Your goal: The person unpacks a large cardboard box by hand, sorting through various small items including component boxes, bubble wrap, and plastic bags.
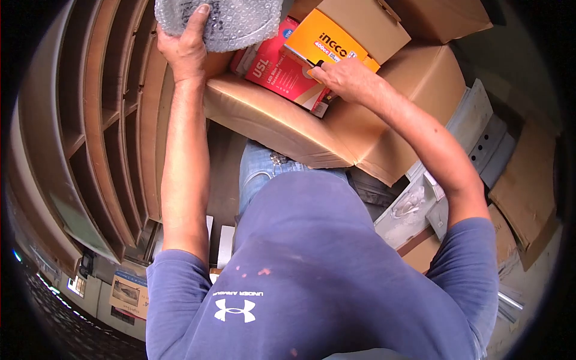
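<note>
At the top of the view my left hand [185, 49] is closed on a bubble-wrapped item [243, 23], with the thumb pressed on the wrap. Dark print shows faintly through the plastic. My right hand [343, 77] pinches the lower edge of an orange INGCO box [329, 43], which lies tilted over a red USL LED panel box [277, 75]. Both boxes sit in a large open cardboard carton [282, 117]. A plain brown box [366, 27] rests against the orange one. The carton's deeper contents are hidden.
Curved-looking wooden shelving [96, 120] stands on the left. Metal parts [474, 126] and flattened cardboard [528, 186] are on the right. A small printed carton [129, 293] sits at the lower left. The carton's front flaps reach close to my waist.
</note>
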Available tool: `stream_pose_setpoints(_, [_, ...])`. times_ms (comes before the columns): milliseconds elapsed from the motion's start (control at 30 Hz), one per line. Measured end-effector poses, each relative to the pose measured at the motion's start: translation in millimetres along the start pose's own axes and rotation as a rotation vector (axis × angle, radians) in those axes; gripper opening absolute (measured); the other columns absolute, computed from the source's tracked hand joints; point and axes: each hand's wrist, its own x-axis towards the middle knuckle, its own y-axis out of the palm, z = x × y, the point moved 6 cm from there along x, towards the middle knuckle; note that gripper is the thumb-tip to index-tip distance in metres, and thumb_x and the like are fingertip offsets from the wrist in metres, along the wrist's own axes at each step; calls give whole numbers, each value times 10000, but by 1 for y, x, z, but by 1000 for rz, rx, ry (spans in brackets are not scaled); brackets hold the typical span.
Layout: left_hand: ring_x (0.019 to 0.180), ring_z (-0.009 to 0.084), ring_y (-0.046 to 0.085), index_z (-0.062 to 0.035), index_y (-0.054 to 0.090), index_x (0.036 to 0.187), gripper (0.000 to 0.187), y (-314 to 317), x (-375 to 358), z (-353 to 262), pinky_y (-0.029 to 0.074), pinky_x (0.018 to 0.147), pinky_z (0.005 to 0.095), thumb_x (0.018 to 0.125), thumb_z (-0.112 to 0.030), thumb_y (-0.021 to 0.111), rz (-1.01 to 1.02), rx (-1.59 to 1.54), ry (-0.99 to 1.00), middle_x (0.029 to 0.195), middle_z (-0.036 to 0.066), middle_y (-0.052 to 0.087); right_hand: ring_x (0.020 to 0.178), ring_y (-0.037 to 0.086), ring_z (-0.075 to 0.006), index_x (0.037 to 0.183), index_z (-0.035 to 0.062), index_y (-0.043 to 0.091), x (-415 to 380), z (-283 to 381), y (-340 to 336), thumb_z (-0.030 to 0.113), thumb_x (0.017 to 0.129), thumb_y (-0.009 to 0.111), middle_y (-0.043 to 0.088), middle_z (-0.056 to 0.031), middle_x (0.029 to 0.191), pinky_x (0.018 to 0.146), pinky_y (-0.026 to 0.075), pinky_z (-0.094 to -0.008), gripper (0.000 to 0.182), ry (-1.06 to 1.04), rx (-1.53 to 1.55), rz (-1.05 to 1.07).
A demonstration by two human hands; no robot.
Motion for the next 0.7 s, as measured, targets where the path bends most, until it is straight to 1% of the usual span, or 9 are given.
stream_pose_setpoints(33, [1025,189,639,6,570,1272,520,1,-2,0,497,956,334,823,-132,791,-25,-34,20,1164,109,667,807,726,-243,1055,64,518,3,1,3,148,901,623,662,-109,861,619,587,-402,205,-27,-117,49])
stream_pose_setpoints(167, [1007,183,646,8,582,1260,518,-1,-2,-3,498,943,328,817,-147,802,-43,13,46,1143,101,679,779,729,-242,1054,64,510,12,5,0,140,900,623,670,-101,835,583,582,-404,206,-64,-121,38])
stream_pose_setpoints(233, [1302,290,483,3,531,1377,599,4,-5,-8,377,1102,396,827,-104,742,-1,-70,4,1425,158,503,758,733,-241,1047,62,504,16,4,2,131,893,631,683,-98,779,572,581,-392,211,-13,-177,139])
stream_pose_setpoints(267, [1302,290,483,3,531,1377,599,3,-6,-8,377,1102,396,827,-104,742,-9,-73,4,1425,158,503,758,733,-241,1047,62,504,17,4,2,131,893,631,683,-98,779,572,581,-392,211,-18,-182,143])
stream_pose_setpoints(367, [1252,266,505,30,495,1390,600,0,-5,-6,390,1080,385,846,-74,725,-11,-50,29,1369,149,526,727,734,-245,1037,62,497,17,0,0,122,881,639,688,-100,725,562,579,-390,220,-22,-193,139])
stream_pose_setpoints(433, [996,174,650,14,609,1224,497,-7,-1,4,499,929,321,814,-177,814,-53,83,71,1127,90,688,687,699,-254,1146,104,480,19,-3,2,274,866,708,621,-82,693,546,547,-426,400,-56,-154,154])
stream_pose_setpoints(567, [985,169,652,13,633,1191,491,-10,-1,2,500,919,318,798,-207,829,-87,164,53,1108,83,696,695,699,-298,1121,91,474,29,-3,-5,197,894,648,632,-114,690,556,542,-437,305,-22,-49,196])
stream_pose_setpoints(633, [985,169,652,8,637,1191,486,-9,-2,2,499,923,321,799,-209,826,-88,81,89,1107,81,696,726,695,-367,1115,74,463,31,-5,-33,147,915,562,654,-161,731,588,542,-474,235,66,187,50])
stream_pose_setpoints(700, [991,169,649,6,630,1203,490,-10,-3,3,495,932,320,805,-204,821,-72,92,73,1114,81,694,749,689,-396,1114,67,458,38,-6,-46,146,909,563,659,-176,746,606,538,-499,243,154,202,-24])
